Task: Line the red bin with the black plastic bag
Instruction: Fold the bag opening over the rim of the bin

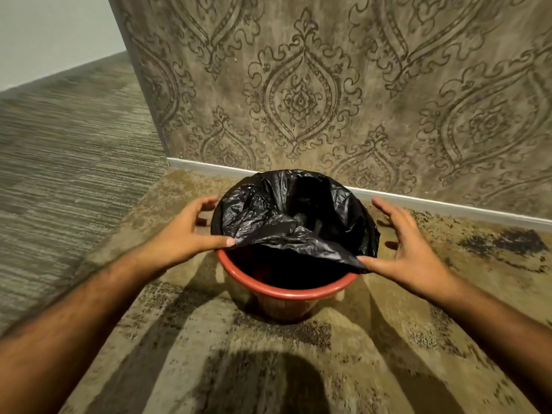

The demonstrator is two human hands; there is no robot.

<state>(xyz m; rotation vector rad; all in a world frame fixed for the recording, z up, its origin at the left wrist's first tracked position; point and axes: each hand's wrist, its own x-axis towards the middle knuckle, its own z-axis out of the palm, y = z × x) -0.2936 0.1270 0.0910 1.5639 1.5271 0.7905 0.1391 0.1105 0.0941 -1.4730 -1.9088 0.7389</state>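
A round red bin (286, 292) stands on the floor close to the wall. A black plastic bag (286, 213) sits in its mouth, folded over the far and side parts of the rim, while the near rim shows bare red. My left hand (185, 231) is at the bin's left side, its thumb pressing the bag's near-left edge. My right hand (409, 249) is at the right side, thumb on the bag's near-right edge. On both hands the fingers are spread. The bag's near edge hangs stretched between the two thumbs above the rim.
A patterned brown wall (328, 85) with a white skirting board (448, 206) rises just behind the bin. The mottled brown floor (268, 369) carries dark speckles and my shadow. A striped grey carpet (65, 159) lies to the left.
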